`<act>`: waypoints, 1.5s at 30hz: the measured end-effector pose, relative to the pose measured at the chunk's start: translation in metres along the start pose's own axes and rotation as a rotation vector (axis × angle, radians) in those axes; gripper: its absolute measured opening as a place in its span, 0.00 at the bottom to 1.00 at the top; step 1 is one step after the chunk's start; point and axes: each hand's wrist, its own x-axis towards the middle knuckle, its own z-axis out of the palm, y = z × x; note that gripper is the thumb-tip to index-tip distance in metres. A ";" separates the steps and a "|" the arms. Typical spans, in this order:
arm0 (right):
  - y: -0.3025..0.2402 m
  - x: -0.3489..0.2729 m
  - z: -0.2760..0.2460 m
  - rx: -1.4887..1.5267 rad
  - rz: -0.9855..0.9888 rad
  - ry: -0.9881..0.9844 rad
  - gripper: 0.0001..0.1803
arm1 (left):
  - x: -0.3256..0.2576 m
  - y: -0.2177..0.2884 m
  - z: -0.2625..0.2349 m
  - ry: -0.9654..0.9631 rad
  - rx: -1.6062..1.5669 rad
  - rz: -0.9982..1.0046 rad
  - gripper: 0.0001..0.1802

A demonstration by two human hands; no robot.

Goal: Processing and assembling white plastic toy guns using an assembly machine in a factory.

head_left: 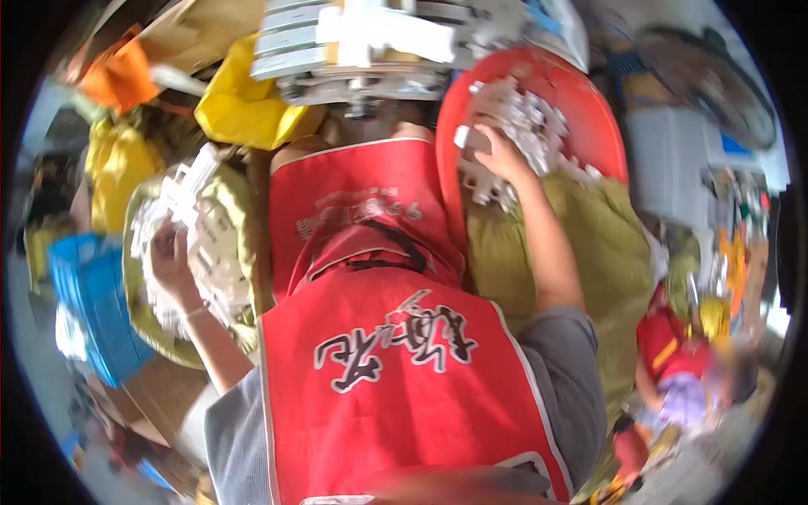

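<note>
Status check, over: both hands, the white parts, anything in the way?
Right hand over red basin, white piece at fingertips. Left hand among white parts in sack; grip unclear. Parts crowd left hand; no other obstruction seen.

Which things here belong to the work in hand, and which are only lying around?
Apparently in use:
right hand, holding a small white piece
red basin with white parts
left hand, at the left sack

Apparently just around:
blue crate
yellow bag
fan
</note>
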 end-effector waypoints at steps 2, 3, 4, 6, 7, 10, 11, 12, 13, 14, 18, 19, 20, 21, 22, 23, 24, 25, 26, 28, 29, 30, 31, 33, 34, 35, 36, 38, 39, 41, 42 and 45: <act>0.002 0.021 0.041 0.302 -0.206 0.091 0.30 | 0.000 0.026 -0.013 0.182 0.162 -0.198 0.15; 0.049 0.002 -0.027 0.225 -0.144 0.084 0.29 | -0.065 0.043 0.058 0.276 0.054 -0.327 0.16; 0.035 0.010 -0.002 0.363 -0.010 0.114 0.27 | -0.047 0.055 0.033 0.296 0.010 -0.344 0.16; 0.005 0.023 0.023 0.067 0.058 0.124 0.23 | -0.022 0.056 -0.015 0.338 0.176 -0.296 0.15; 0.009 0.017 0.016 -0.151 -0.099 0.076 0.20 | -0.041 0.051 -0.033 0.368 0.150 -0.234 0.15; 0.000 0.019 0.010 -0.011 0.036 -0.061 0.16 | -0.082 0.046 -0.071 0.461 0.259 -0.335 0.15; 0.009 0.023 0.007 -0.021 0.027 -0.043 0.14 | -0.093 0.044 -0.082 0.472 0.271 -0.371 0.15; 0.024 0.023 0.007 -0.035 0.034 -0.011 0.13 | -0.097 0.044 -0.087 0.451 0.439 -0.416 0.16; 0.043 0.026 0.014 -0.039 0.050 0.028 0.13 | -0.092 0.049 -0.086 0.422 0.662 -0.437 0.16; 0.064 0.027 0.023 -0.114 0.067 -0.063 0.13 | -0.102 0.032 -0.100 0.422 0.705 -0.424 0.15; 0.035 0.004 0.033 -0.477 -0.145 0.052 0.14 | -0.084 0.029 -0.084 0.394 0.975 -0.172 0.12; 0.031 -0.005 0.036 -0.464 -0.203 0.117 0.14 | -0.070 0.033 -0.075 0.350 1.096 -0.037 0.11; 0.023 -0.007 0.033 -0.493 -0.074 0.078 0.15 | -0.056 0.035 -0.063 0.339 1.058 -0.005 0.11; 0.012 -0.009 0.028 -0.511 0.054 0.035 0.16 | -0.043 0.040 -0.053 0.303 1.186 0.000 0.10; 0.001 -0.013 0.021 -0.533 0.121 0.039 0.19 | -0.037 0.044 -0.045 0.272 1.321 -0.002 0.10; 0.001 -0.020 0.011 -0.536 0.141 0.059 0.19 | -0.031 0.039 -0.046 0.211 1.317 -0.068 0.09; 0.000 -0.024 0.004 -0.521 0.140 0.090 0.19 | -0.025 0.041 -0.044 0.166 1.327 -0.140 0.09; 0.000 -0.027 -0.003 -0.506 0.136 0.120 0.20 | -0.021 0.044 -0.043 0.120 1.337 -0.215 0.09; 0.001 -0.030 -0.012 -0.504 0.147 0.136 0.20 | -0.021 0.035 -0.046 0.154 1.366 -0.152 0.09; 0.008 -0.039 -0.035 -0.364 -0.021 0.185 0.21 | -0.019 0.035 -0.051 0.175 1.297 -0.122 0.10; 0.012 -0.042 -0.047 -0.295 -0.107 0.210 0.22 | -0.015 0.034 -0.050 0.193 1.242 -0.095 0.10; 0.014 -0.042 -0.060 -0.203 -0.079 0.217 0.23 | -0.010 0.039 -0.042 0.199 1.146 -0.089 0.10; 0.016 -0.042 -0.072 -0.153 -0.074 0.230 0.23 | -0.005 0.045 -0.028 0.209 1.050 -0.086 0.10; 0.010 -0.042 -0.092 0.189 0.028 0.266 0.23 | 0.010 0.066 0.011 0.172 0.734 -0.069 0.11; -0.003 -0.044 -0.101 0.324 0.059 0.314 0.23 | 0.017 0.077 0.031 0.109 0.576 -0.062 0.12; -0.018 -0.048 -0.109 0.466 0.093 0.360 0.24 | 0.028 0.087 0.050 0.034 0.448 0.013 0.13; -0.029 -0.049 -0.113 0.653 0.060 0.403 0.24 | 0.041 0.104 0.073 -0.009 0.375 0.136 0.14; -0.054 -0.057 -0.118 0.833 -0.028 0.429 0.24 | 0.068 0.142 0.112 -0.096 0.303 0.250 0.13; -0.066 -0.060 -0.120 1.005 -0.117 0.447 0.24 | 0.082 0.158 0.129 -0.142 0.226 0.332 0.12; -0.087 -0.064 -0.123 1.023 -0.144 0.442 0.25 | 0.103 0.187 0.160 -0.186 0.221 0.507 0.14; -0.099 -0.067 -0.124 1.054 -0.181 0.425 0.25 | 0.114 0.196 0.174 -0.223 0.191 0.563 0.16; -0.125 -0.070 -0.127 1.085 -0.244 0.399 0.25 | 0.142 0.207 0.212 -0.383 0.098 0.654 0.21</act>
